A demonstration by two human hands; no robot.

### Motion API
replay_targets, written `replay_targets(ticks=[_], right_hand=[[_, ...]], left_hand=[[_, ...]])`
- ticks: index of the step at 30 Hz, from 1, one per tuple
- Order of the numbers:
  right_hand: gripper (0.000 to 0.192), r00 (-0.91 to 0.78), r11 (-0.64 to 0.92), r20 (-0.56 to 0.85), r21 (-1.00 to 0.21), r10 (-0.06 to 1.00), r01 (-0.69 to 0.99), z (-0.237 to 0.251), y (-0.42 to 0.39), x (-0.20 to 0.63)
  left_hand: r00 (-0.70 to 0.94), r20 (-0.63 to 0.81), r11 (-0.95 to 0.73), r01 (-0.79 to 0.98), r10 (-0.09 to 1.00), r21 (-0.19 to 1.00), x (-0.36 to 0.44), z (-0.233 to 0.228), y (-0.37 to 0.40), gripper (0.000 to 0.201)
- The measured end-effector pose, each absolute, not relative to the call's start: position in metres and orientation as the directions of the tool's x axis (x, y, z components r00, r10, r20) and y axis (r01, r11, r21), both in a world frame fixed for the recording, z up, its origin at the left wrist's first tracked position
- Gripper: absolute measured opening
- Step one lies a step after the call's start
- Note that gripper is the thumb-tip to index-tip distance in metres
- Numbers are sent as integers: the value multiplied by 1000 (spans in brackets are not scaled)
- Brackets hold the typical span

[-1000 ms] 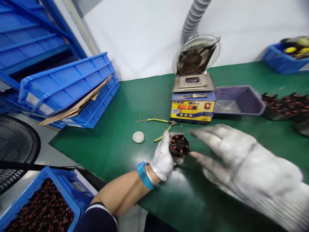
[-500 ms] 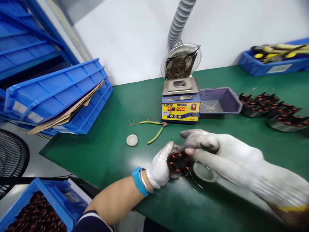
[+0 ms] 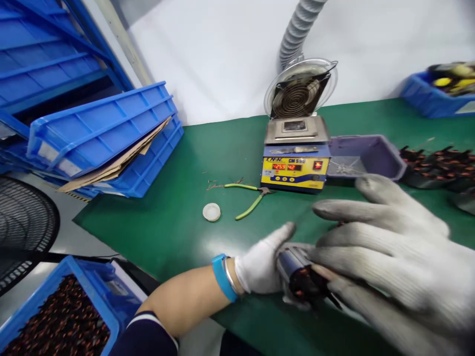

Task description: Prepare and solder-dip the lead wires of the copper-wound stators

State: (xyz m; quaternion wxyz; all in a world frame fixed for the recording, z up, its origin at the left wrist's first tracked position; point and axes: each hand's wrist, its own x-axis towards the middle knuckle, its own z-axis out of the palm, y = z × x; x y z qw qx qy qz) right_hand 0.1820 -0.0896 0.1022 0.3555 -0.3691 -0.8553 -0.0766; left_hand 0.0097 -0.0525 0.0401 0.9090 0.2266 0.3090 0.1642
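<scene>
My left hand (image 3: 261, 264), in a white glove, wraps round a motor stator (image 3: 291, 264). The stator lies tilted, its ribbed metal side upward and its dark end with copper windings turned toward me. My right hand (image 3: 386, 247), in a greyed white glove and partly blurred, reaches in from the right. Its thumb, with a bare tip, and its index finger pinch the stator's right side; the other fingers are spread. Beyond the hands lie green-handled cutters (image 3: 256, 202) and a small white round dish (image 3: 212, 212). A bit of copper shows behind my right fingers.
A yellow-and-blue solder pot (image 3: 296, 163) stands at the back under a grey hose (image 3: 302, 32). Beside it are a purple bin (image 3: 382, 155) and several stators (image 3: 438, 170). Blue crates (image 3: 107, 131) are stacked left; a blue bin (image 3: 115, 311) of wound parts sits lower left, near a black fan (image 3: 25, 232).
The stator has been tipped from its winding end facing up to showing its metal side. My right hand has spread its outer fingers and now covers the second white dish. The view has shifted right.
</scene>
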Motion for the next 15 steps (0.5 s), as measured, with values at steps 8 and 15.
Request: replay_targets(ticks=[8,15], right_hand=[[5,-483,738,690,-111,539,665,93,-88,192],[8,-624,836,648,-37,437,547,75,-73,211]], left_hand=[[380,-366,526,-660,849,536,12,49,-49,53],[784,-364,746,-182,503,641,15,30,-55,68]])
